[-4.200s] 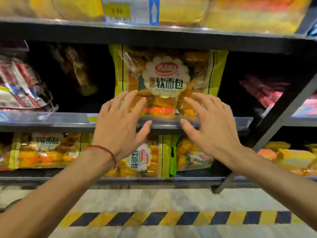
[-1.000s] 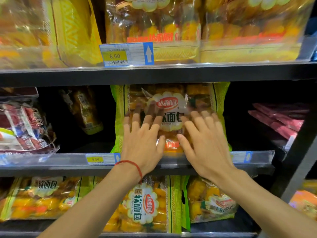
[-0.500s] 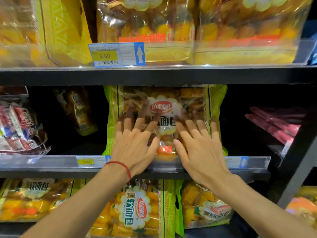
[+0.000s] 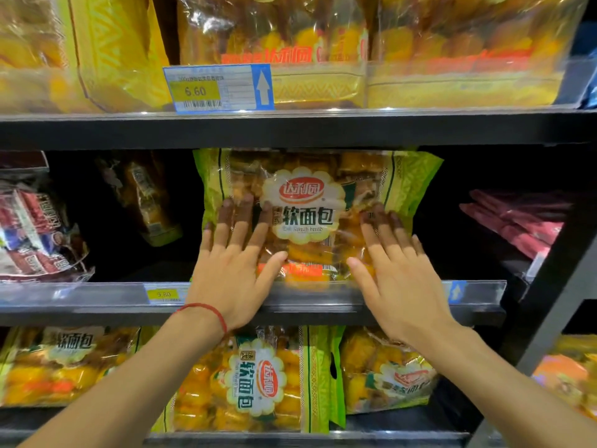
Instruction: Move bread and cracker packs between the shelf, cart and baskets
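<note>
The bread pack [image 4: 318, 185] stands upright on the middle shelf [image 4: 323, 313], its bottom edge tucked behind the clear front rail and its top close under the shelf above [image 4: 290, 130]. That looks like the reason for it being there: label facing out, the rail stopping it from sliding forward. Both hands lie flat against its front. The left hand [image 4: 231, 274] is to the left of the label and the right hand [image 4: 400, 282] to the right, fingers straight and fanned apart, thumbs angled inward over the lower edge. Neither hand curls round anything; they press rather than grasp, which I'd judge is to seat or square the soft bag. Both forearms reach up from below, with a red cord [image 4: 206, 310] on the left wrist. More bread packs [image 4: 258, 379] lie on the shelf beneath.
</note>
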### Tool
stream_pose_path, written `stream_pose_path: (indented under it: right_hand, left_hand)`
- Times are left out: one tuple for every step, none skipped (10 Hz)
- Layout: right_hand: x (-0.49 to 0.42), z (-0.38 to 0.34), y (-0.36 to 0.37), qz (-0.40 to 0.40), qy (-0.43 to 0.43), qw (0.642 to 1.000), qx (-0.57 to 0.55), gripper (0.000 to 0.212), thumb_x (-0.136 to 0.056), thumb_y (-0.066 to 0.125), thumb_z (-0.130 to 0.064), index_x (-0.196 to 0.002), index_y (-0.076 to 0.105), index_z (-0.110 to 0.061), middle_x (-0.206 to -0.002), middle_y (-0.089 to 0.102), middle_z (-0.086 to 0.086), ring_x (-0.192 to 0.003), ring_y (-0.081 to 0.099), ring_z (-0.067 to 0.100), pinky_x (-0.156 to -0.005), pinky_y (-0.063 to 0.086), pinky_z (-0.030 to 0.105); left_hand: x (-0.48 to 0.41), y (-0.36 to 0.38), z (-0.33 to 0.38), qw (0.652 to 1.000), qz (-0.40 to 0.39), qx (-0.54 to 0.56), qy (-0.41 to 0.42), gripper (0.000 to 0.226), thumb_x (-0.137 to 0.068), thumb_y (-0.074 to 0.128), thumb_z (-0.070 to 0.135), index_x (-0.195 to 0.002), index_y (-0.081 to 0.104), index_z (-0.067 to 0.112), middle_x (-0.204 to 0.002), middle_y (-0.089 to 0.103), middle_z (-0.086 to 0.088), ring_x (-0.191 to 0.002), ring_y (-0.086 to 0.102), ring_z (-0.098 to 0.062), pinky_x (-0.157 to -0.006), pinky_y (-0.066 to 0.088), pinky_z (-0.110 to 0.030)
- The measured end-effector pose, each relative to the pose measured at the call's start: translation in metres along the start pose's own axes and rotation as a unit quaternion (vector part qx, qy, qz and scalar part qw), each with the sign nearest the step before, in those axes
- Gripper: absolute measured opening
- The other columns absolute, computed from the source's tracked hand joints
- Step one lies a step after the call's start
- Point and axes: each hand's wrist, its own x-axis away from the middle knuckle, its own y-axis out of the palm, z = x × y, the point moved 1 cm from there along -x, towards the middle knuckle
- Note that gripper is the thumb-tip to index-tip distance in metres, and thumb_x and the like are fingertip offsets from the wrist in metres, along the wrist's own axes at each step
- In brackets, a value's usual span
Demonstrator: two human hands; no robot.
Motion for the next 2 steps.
stream_pose_path:
  right_hand:
    - [0.006, -0.005, -0.013, 0.011, -0.007, 1.0, -0.023, 0.067, -0.107, 0.021, -0.056, -0.163, 0.03, -0.02, -0.169, 0.029, 0.006, -0.158, 0.022, 0.029, -0.125, 0.027, 0.053]
    - [0.025, -0.003, -0.027, 0.076, -0.021, 0.993, -0.085, 0.054, -0.104, 0.043, -0.044, -0.15, 0.052, -0.017, -0.155, 0.047, 0.004, -0.148, 0.036, 0.027, -0.119, 0.035, 0.049]
  left_hand:
    - [0.007, -0.006, 0.006, 1.0, 0.022, 0.016, 0.006, 0.067, -0.103, 0.015, 0.066, -0.162, 0.007, 0.034, -0.17, 0.009, -0.009, -0.156, 0.0, -0.035, -0.126, 0.005, -0.056]
    - [0.031, -0.012, 0.003, 0.997, 0.059, 0.031, 0.026, 0.064, -0.105, 0.023, 0.058, -0.161, 0.022, 0.028, -0.167, 0.021, -0.007, -0.155, 0.012, -0.032, -0.125, 0.014, -0.054]
